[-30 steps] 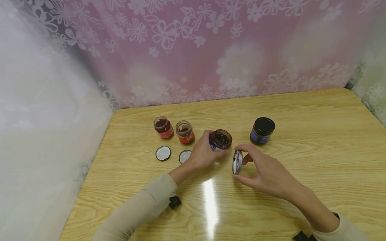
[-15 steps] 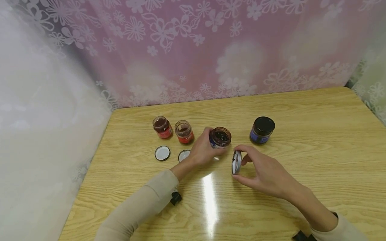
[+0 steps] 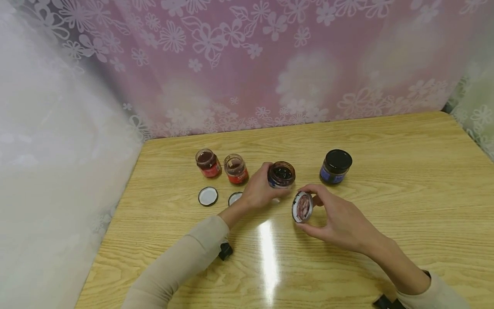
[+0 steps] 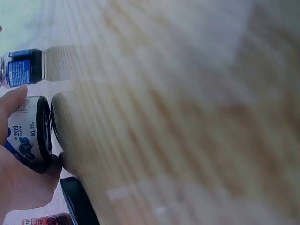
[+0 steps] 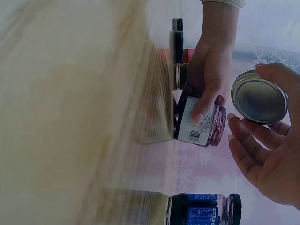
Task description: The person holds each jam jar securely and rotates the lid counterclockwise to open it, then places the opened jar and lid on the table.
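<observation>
Three jars already stand open — the left hand grips the open blue-label jar on the tabletop, the right hand pinches its removed lid beside it — and only the black-capped jar looks left.

**A small home tabletop, curtained off**

We seem to be at a makeshift corner of a home rather than a lab or shop. Beyond our fingertips hangs a pink cloth backdrop printed with white flowers, and off past our left fingers a sheer white lace curtain closes that side. Under our fingers lies a pale, glossy wood-grain table, catching one ceiling light. Household goods sit on it: just beyond our left fingers, two little open glass jars with red labels, and beyond our right fingers a blue-labelled glass jar with a black lid.
</observation>
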Demonstrator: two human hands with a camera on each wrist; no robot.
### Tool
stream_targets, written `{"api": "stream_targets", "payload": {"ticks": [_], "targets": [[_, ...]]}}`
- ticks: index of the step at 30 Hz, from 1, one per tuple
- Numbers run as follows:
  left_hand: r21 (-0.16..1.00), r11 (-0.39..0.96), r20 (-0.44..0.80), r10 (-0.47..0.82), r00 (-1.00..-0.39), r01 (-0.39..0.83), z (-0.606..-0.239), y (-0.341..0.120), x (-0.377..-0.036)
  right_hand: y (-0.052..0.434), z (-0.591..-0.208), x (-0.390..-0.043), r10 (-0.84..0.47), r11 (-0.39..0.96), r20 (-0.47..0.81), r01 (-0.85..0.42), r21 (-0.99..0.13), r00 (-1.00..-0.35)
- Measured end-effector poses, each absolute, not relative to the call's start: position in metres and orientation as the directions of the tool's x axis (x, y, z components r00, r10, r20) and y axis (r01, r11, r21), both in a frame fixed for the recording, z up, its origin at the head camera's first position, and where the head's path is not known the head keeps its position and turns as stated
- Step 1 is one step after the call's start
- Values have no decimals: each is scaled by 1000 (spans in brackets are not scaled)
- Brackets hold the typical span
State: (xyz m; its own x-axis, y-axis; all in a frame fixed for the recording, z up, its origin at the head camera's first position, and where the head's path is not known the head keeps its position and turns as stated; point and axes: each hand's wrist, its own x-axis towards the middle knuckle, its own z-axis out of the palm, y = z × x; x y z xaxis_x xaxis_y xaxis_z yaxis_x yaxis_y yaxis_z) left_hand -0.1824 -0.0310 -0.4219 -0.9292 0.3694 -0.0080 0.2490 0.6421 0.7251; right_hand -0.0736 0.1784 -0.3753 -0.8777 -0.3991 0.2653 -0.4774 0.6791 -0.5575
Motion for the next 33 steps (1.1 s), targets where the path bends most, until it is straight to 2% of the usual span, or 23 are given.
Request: {"api": "stream_targets", "payload": {"ticks": [22, 33], "targets": [[716, 646, 27, 354, -935, 265, -426, -29, -194, 178, -376, -77, -364, 688, 248, -439, -577, -898], [712, 637, 55, 368, -928, 295, -426, -28, -197, 177, -383, -86, -323, 642, 160, -341, -687, -933]]}}
